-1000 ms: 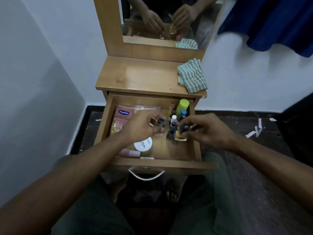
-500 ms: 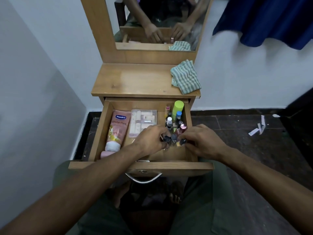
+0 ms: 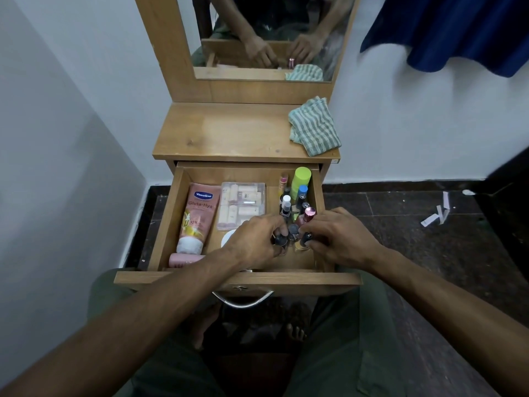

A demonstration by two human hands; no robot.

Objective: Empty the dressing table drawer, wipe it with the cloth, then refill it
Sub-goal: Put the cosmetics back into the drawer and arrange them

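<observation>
The drawer (image 3: 183,213) is open and full of things, the cloth (image 3: 314,126) lies on the table top, and the left hand (image 3: 253,243) and right hand (image 3: 339,239) each pinch a small bottle (image 3: 281,240), so the job looks nearly done or just begun.

I see a wood-framed mirror (image 3: 269,38) standing upright at the back of the dressing table, against a white plastered wall (image 3: 415,116). A dark blue fabric curtain (image 3: 458,32) hangs in the upper right, in front of that wall. The dark stone-tiled floor (image 3: 429,239) runs along the right side, and a few small white paper scraps (image 3: 435,216) lie scattered on it, well apart from the table. Another plain white wall (image 3: 57,167) fills my left side.
</observation>
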